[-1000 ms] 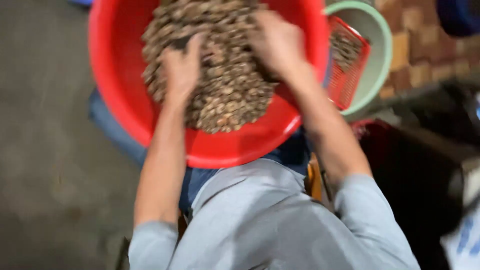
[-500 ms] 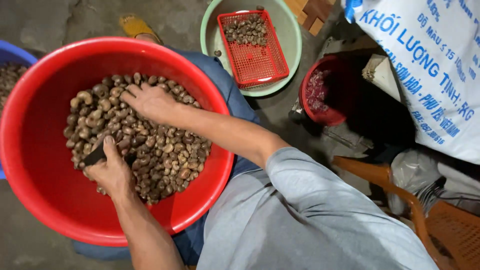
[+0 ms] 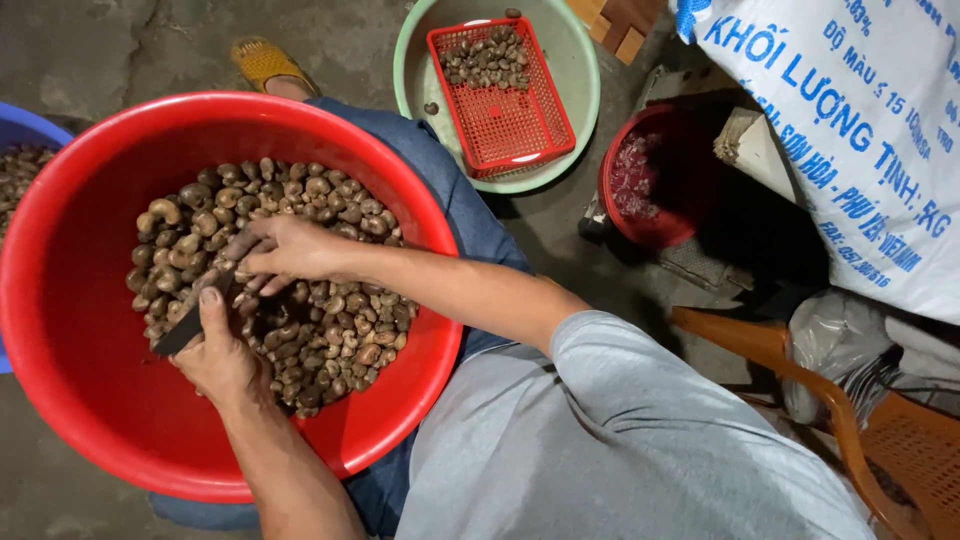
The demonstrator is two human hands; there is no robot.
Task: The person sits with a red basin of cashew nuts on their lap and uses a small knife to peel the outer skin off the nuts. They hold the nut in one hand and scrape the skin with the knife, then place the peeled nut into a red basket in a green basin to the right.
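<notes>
The left hand is closed around a dark, flat tool, probably a small knife, with the thumb pressed along its top; the blade end points up and to the right toward the other hand. The right hand meets it there, its fingers pinched on something small at the tip of the tool, most likely a single nut, though the fingers cover it and I cannot tell for sure. Both hands rest on a heap of raw cashew nuts, brown and kidney-shaped, which fills the right half of a large red plastic basin. The basin sits on the person's lap, over blue trousers, and the grey sleeve of the right arm crosses its rim.

At the left edge, just beside the red basin, shows part of a blue basin with more nuts in it. Above, on the concrete floor, stands a pale green bowl holding a red mesh basket with a small pile of nuts at its far end. A foot in a yellow sandal lies near that bowl. To the right is a small red bucket, then a white printed sack, and below it an orange plastic chair.
</notes>
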